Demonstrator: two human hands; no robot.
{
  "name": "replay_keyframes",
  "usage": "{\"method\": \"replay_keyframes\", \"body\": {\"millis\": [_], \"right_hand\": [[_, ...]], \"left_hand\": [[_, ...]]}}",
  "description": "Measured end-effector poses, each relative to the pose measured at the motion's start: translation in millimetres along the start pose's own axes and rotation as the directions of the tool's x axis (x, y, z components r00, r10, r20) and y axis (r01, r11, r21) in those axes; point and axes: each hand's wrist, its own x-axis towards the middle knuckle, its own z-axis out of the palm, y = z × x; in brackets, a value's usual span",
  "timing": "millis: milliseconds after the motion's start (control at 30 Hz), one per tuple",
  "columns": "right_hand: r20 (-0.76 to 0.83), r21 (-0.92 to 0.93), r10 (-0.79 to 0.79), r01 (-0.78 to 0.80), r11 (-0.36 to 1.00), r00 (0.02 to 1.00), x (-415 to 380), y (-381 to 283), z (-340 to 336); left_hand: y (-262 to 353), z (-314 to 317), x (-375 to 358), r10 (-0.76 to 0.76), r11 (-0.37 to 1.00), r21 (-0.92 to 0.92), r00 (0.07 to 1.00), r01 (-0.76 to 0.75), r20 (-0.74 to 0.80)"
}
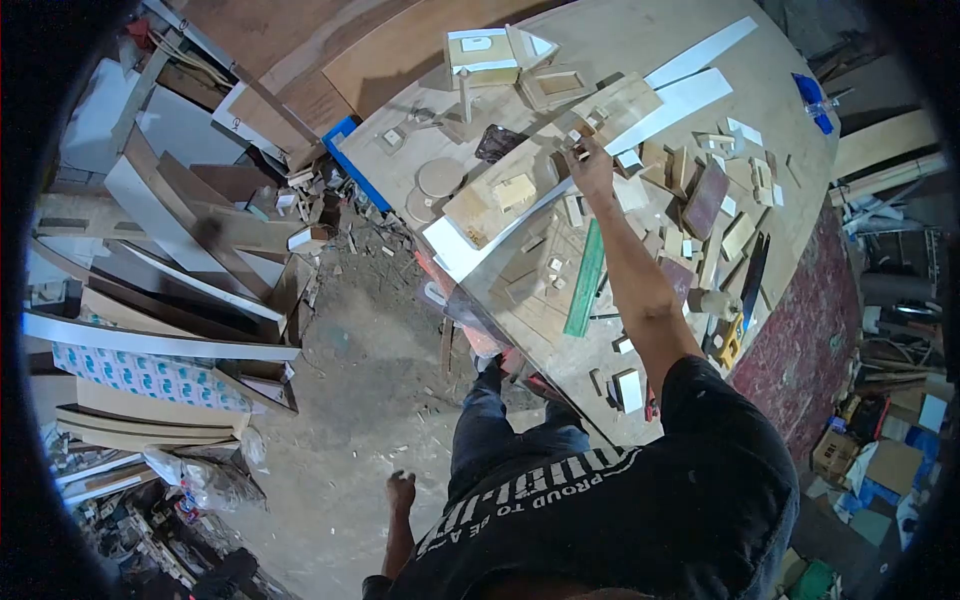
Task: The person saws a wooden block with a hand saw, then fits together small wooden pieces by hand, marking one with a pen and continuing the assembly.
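My right hand [591, 170] reaches over the workbench, its fingers closed on a small wooden block [575, 136] at the edge of a long plywood board [625, 98]. Another little block [597, 117] stands on that board just beyond my fingertips. A long white strip [680, 103] runs beside the board, passing near the hand. Toward the board's near end lies a pale rectangular wood piece [514, 191]. Down at my side hangs my left hand [401, 490], away from the bench; its fingers look curled and nothing shows in them.
Wood offcuts crowd the workbench [540, 325], with a green strip [586, 278] and a yellow-handled handsaw [733, 340] among them. A dark tray-like object [497, 143] and a box-shaped wooden piece [482, 55] lie farther off. Curved panels [160, 340] stack at left; debris covers the floor [365, 330].
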Motion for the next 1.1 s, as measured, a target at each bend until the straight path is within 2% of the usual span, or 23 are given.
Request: {"method": "replay_keyframes", "body": {"millis": [67, 200, 267, 300, 333, 400, 467, 533, 567, 600, 667, 700, 733, 800, 833, 867, 900, 933, 967, 1000, 1033, 1067, 1100], "right_hand": [[0.042, -0.023, 0.087, -0.087, 0.996, 0.995, -1.3, -0.8, -1.3], [-0.059, -0.033, 0.017, -0.019, 0.999, 0.998, -8.2, 1.5, -8.5], [-0.026, -0.015, 0.121, -0.122, 0.992, 0.992, -15.2, -8.3, -20.9], [-0.094, -0.003, 0.059, -0.06, 0.998, 0.994, -25.0, -13.3, -28.6], [-0.101, -0.006, 0.063, -0.064, 0.998, 0.993, -37.1, -15.1, -34.8], [-0.106, 0.185, 0.144, -0.123, 0.975, 0.984, -68.5, -12.4, -48.5], [-0.121, 0.191, 0.118, -0.093, 0.977, 0.986, -115.9, -8.9, -64.3], [-0.007, 0.242, 0.255, -0.246, 0.939, 0.967, -177.2, -23.5, -92.3], [0.03, 0.231, 0.271, -0.271, 0.934, 0.962, -209.8, -28.7, -104.8], [0.066, 0.221, 0.288, -0.295, 0.929, 0.955, -242.9, -32.8, -117.6], [0.073, 0.187, 0.315, -0.324, 0.927, 0.946, -313.6, -45.2, -144.0], [0.147, 0.212, 0.38, -0.405, 0.89, 0.913, -340.7, -57.1, -162.2], [0.222, 0.23, 0.436, -0.481, 0.846, 0.872, -365.0, -67.4, -180.4], [0.277, 0.253, 0.504, -0.568, 0.783, 0.818, -415.5, -67.4, -204.3], [0.278, 0.258, 0.509, -0.574, 0.777, 0.814, -433.3, -65.5, -216.5], [0.284, 0.225, 0.565, -0.627, 0.746, 0.774, -450.2, -61.5, -228.6], [0.285, 0.195, 0.618, -0.676, 0.711, 0.733, -465.7, -56.8, -241.0], [0.185, 0.16, 0.617, -0.643, 0.749, 0.765, -493.9, -34.4, -240.3], [0.161, 0.133, 0.68, -0.698, 0.703, 0.715, -511.3, -23.0, -248.7], [0.137, 0.108, 0.738, -0.751, 0.652, 0.66, -528.3, -13.7, -257.1], [0.104, 0.08, 0.751, -0.758, 0.648, 0.653, -552.2, -3.6, -263.9], [0.068, 0.054, 0.761, -0.764, 0.643, 0.646, -579.1, 6.8, -269.1], [0.101, 0.006, 0.802, -0.807, 0.591, 0.588, -614.6, 22.0, -272.8]], "left_hand": [[-5.1, 6.8, -19.8, -0.062, 0.998, 0.009, 0.993, 0.061, 0.102], [8.1, 22.5, -26.2, -0.026, 0.995, -0.087, 0.985, 0.041, 0.173], [25.3, 22.1, -20.4, 0.071, 0.989, -0.14, 0.981, -0.046, 0.18], [10.6, 38.3, 0.4, 0.085, 0.98, -0.194, 0.98, -0.049, 0.181], [17.3, 35.2, 2.4, 0.091, 0.98, -0.19, 0.979, -0.056, 0.183], [44.6, 23.9, 12.4, 0.214, 0.964, -0.181, 0.973, -0.195, 0.091], [66.8, 6.0, 27.1, 0.291, 0.956, -0.075, 0.944, -0.283, 0.153], [95.9, -6.8, 32.1, 0.308, 0.951, -0.019, 0.947, -0.308, 0.094], [104.3, -11.2, 44.4, 0.451, 0.877, 0.109, 0.879, -0.469, 0.154], [101.6, -9.6, 67.2, 0.668, 0.676, 0.224, 0.713, -0.702, 0.216], [127.5, -8.4, 93.4, 0.68, 0.594, 0.365, 0.69, -0.717, 0.249], [152.9, -13.0, 91.9, 0.758, 0.465, 0.473, 0.613, -0.748, 0.224], [180.9, -17.7, 93.9, 0.587, 0.723, 0.296, 0.781, -0.624, 0.213], [221.7, -11.6, 97.5, 0.628, 0.772, 0.156, 0.778, -0.616, -0.033], [260.2, -17.0, 85.0, 0.695, 0.719, 0.064, 0.713, -0.692, -0.09], [285.5, -12.1, 96.3, 0.817, 0.574, 0.165, 0.55, -0.802, -0.172], [324.4, -9.5, 96.2, 0.802, 0.565, -0.014, 0.553, -0.825, -0.226], [359.3, -9.1, 92.6, 0.836, 0.48, -0.009, 0.461, -0.877, -0.299], [402.6, -6.7, 84.4, 0.783, 0.55, -0.017, 0.522, -0.835, -0.339], [444.9, -15.5, 56.9, 0.735, 0.636, -0.046, 0.622, -0.77, -0.27], [481.8, -15.1, 57.1, 0.828, 0.535, 0.141, 0.485, -0.833, -0.281], [510.6, -0.3, 96.0, 0.916, 0.275, 0.323, 0.144, -0.906, -0.374], [548.1, -3.6, 84.1, 0.88, 0.395, 0.193, 0.31, -0.898, -0.36]]}}
